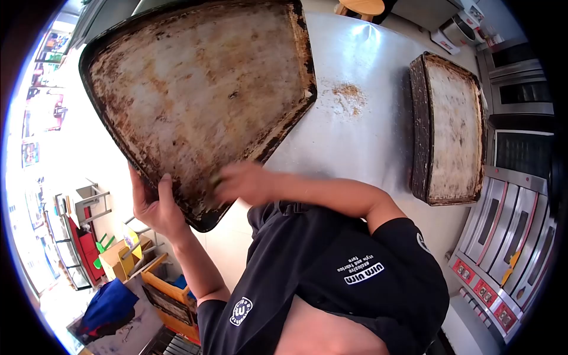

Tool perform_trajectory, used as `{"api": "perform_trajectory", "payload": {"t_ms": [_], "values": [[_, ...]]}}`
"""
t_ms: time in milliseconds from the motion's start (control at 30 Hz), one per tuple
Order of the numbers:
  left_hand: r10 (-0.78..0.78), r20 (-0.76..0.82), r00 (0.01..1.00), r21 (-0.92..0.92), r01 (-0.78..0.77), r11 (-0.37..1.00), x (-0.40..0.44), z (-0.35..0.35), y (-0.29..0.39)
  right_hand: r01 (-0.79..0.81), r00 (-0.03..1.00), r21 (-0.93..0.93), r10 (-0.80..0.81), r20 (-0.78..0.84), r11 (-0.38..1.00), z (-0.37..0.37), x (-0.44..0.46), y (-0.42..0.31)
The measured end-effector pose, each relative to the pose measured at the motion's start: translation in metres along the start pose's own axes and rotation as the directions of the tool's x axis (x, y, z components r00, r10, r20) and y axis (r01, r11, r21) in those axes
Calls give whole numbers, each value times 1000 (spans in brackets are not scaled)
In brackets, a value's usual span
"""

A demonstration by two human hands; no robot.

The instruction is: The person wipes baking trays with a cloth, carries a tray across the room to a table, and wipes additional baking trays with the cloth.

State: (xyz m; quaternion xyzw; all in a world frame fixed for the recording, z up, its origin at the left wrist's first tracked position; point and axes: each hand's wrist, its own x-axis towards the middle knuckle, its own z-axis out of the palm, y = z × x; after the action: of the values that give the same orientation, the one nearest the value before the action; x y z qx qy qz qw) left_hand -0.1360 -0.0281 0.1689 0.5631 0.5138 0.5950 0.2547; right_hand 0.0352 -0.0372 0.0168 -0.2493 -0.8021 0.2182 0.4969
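A large baking tray (195, 100), its surface scorched and stained brown, is raised at a tilt on the left, partly over the metal table. My left hand (158, 204) grips the tray's near left rim, thumb on the inner face. Over the tray's near corner is my right hand (244, 183), smeared by motion, fingers closed. A small dark greenish thing (214, 182) shows at its fingertips, too blurred to name, against the tray surface.
Brown crumbs (349, 97) lie on the shiny metal table (367, 142). A stack of similar trays (455, 130) stands at the table's right end. Ovens (503, 236) line the right side. At lower left are a wooden crate (168, 302) and a blue cloth (109, 305).
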Motion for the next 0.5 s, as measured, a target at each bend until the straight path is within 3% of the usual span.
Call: {"api": "perform_trajectory", "payload": {"t_ms": [33,67,100,133,167,233,267,333,367,400,433,467,500], "values": [[-29,4,1000,15,29,999,-2,-2,-2,1,998,-92,-6,-56,996,-4,-25,34],[-57,-1,998,31,57,998,-4,-3,-4,-241,970,-178,244,-4,954,-24,-63,72],[-80,-17,997,52,80,995,-8,-8,-5,-402,915,-307,389,-105,863,-48,-96,107],[-21,17,1000,22,21,1000,-10,-8,-8,-622,782,-330,542,-306,710,-56,-137,147],[41,46,998,14,-42,999,-9,-10,-13,-772,630,-374,700,-336,515,-79,-145,161],[21,25,999,75,-23,997,-8,-15,-19,-798,593,-181,691,-413,575,-107,-132,162],[41,18,999,89,-43,995,-6,-15,-22,-756,603,-43,669,-434,654,-109,-97,133],[23,19,1000,24,-24,999,-2,-9,-20,-550,773,164,574,-272,819,-96,-28,69],[31,19,999,-13,-31,999,1,-5,-14,-510,829,252,548,-113,823,-81,-2,38],[24,27,999,-27,-23,999,2,-4,-11,-451,883,284,469,3,846,-69,29,-4],[15,41,999,-47,-13,999,4,0,-10,-292,956,248,284,67,924,-47,45,-27],[12,35,999,-77,-9,997,4,4,-9,-147,987,203,130,96,968,-15,47,-42],[8,53,999,-79,-4,997,4,5,-9,-88,993,168,73,97,982,7,44,-57]]}}
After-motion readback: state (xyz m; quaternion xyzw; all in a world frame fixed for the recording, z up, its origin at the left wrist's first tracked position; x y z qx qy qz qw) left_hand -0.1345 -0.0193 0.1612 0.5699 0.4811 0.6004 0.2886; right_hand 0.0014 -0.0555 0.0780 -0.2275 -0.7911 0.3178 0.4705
